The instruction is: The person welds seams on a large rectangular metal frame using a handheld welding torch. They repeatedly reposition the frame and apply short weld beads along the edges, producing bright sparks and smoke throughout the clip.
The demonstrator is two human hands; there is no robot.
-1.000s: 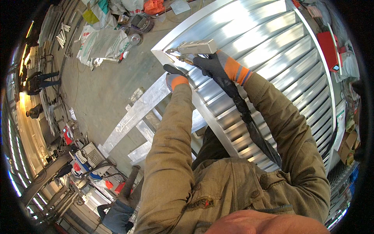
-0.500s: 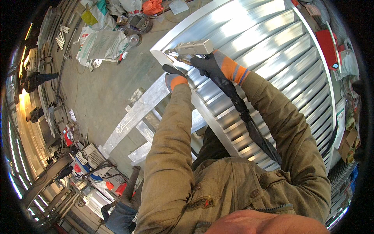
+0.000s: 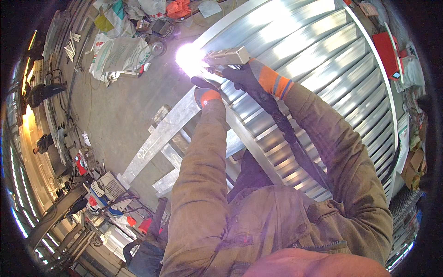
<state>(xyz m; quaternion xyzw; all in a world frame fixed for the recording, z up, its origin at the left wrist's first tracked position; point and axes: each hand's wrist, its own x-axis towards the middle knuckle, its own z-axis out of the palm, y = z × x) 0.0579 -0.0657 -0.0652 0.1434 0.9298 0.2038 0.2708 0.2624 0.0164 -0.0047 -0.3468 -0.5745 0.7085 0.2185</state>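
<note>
A metal workshop was indicated by a glaring welding light [image 3: 190, 59], a slatted metal panel [image 3: 302, 67] and sacks [image 3: 121, 55] on a grey floor [image 3: 124, 106].

A white sack [image 3: 121, 53] is lying on the grey floor [image 3: 117, 108], with an orange bag [image 3: 178, 8] resting beyond it. A red case [image 3: 385, 55] is standing at the right, a cardboard box [image 3: 411, 169] is sitting nearer, and a dark-clothed person [image 3: 40, 95] is standing far left.

No lettering can be read; the print on 1 white sack [image 3: 121, 56] is too small.
</note>
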